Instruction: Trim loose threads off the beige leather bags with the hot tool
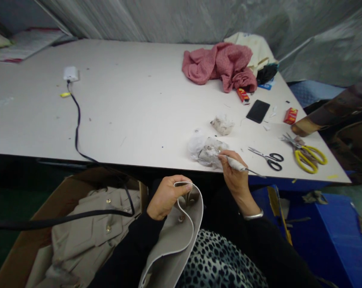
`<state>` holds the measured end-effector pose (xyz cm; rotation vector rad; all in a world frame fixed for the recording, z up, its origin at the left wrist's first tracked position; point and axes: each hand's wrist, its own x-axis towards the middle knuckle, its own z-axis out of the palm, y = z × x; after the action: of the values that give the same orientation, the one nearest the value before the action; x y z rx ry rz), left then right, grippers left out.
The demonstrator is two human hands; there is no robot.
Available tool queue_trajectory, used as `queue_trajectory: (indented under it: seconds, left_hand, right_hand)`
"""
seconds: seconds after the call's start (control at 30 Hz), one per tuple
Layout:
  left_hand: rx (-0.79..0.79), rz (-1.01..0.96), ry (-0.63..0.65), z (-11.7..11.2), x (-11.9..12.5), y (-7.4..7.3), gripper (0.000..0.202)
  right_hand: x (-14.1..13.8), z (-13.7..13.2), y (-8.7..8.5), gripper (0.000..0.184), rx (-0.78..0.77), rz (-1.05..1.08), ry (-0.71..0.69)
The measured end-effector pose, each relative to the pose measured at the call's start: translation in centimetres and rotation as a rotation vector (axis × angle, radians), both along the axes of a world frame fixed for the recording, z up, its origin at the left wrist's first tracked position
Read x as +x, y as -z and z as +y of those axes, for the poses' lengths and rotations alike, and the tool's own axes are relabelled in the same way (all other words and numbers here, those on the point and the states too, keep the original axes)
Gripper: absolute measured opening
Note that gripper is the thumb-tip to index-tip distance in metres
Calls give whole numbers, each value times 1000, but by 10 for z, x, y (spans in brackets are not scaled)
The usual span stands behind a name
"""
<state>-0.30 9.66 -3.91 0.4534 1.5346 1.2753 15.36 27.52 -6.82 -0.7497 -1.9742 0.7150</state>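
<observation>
My left hand (170, 196) pinches the upper edge of a beige bag piece (172, 244), which curves open over my lap. A small metal fitting (181, 219) shows on its inner side. At the table's front edge my right hand (236, 178) grips a thin tool (236, 164) with a pale, wrapped-looking handle. A slim metal shaft sticks out of it to the right; its exact kind is unclear. The tool's left end is at a crumpled clear plastic bag (209, 152) with whitish, dirty contents. Behind that lies a smaller stained lump (223, 125).
Black-handled scissors (266, 158) and yellow-handled scissors (307, 154) lie on the right of the white table (133, 112). Farther back are a black flat object (258, 111) and pink cloth (219, 66). A cable (77, 128) hangs over a carton (16, 262) of beige pieces. Blue bins (333, 240) stand lower right.
</observation>
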Motion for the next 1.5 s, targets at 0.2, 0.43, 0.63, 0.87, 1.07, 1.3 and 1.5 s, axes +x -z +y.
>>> queue_trajectory:
  seconds: [0.2,0.43,0.63,0.87,1.07,1.3,1.5]
  left_hand:
    - [2,-32,-14,-4,-1,-1,26]
    - [-11,-47,12,-3,2,-2,29]
    - [-33,-70,72,2,6,-5,33]
    - [-40,-121,128,4,9,-5,37]
    - [-37,-111,118,5,14,-8,36]
    - [28,-48,80,2,17,0,34]
    - [52,88,122,2,24,-1,33]
  right_hand:
    - [-2,2,-4,24,146,-164,-23]
    - [5,-14,-27,21,-39,69,-7]
    - [16,-43,-40,34,-653,121,-357]
    - [23,-44,-37,34,-627,23,-452]
    - [24,-48,-38,31,-569,-28,-449]
    - [24,-61,-29,26,-557,-1,-378]
    - [27,-72,-19,32,-600,82,-304]
